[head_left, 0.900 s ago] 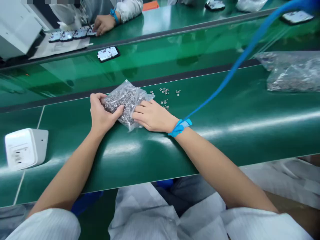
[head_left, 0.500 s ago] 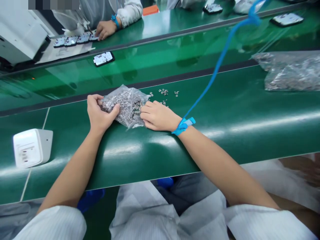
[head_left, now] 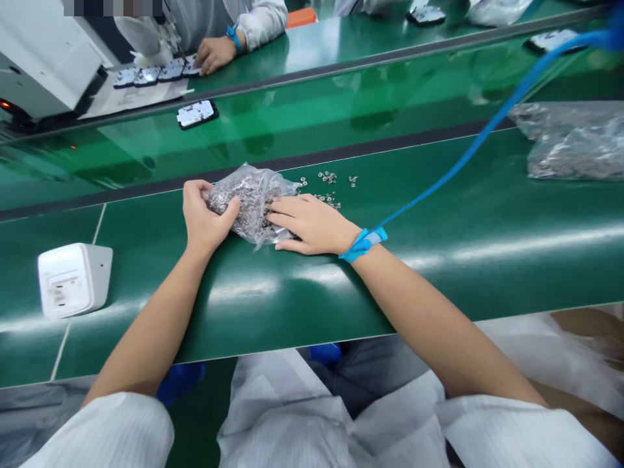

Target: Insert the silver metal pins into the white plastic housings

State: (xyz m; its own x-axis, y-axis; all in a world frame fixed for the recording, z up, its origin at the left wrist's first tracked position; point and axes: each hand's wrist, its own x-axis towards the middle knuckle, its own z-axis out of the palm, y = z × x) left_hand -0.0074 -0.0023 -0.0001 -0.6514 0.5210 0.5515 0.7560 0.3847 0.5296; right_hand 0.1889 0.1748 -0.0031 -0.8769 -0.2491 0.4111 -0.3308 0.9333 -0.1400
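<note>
A clear plastic bag full of small shiny metal parts lies on the green bench, its mouth turned to the right. My left hand is closed around the bag's left end, thumb on top. At the mouth, my right hand has its fingers stretched out over the edge of the bag and the thumb apart below; the fingertips partly cover the opening. Several loose metal parts are scattered just behind my right hand. A blue wrist strap with a cord circles my right wrist.
A white box-shaped device stands at left. Another bag of parts lies at right. Beyond a dark rail, a phone-like unit sits on the green conveyor belt. Across it, a co-worker's hand touches similar units. The blue cord crosses at right.
My right hand's fingers have gone from curled to stretched out over the bag's mouth. My left hand keeps its hold. The whole view has shifted slightly.
</note>
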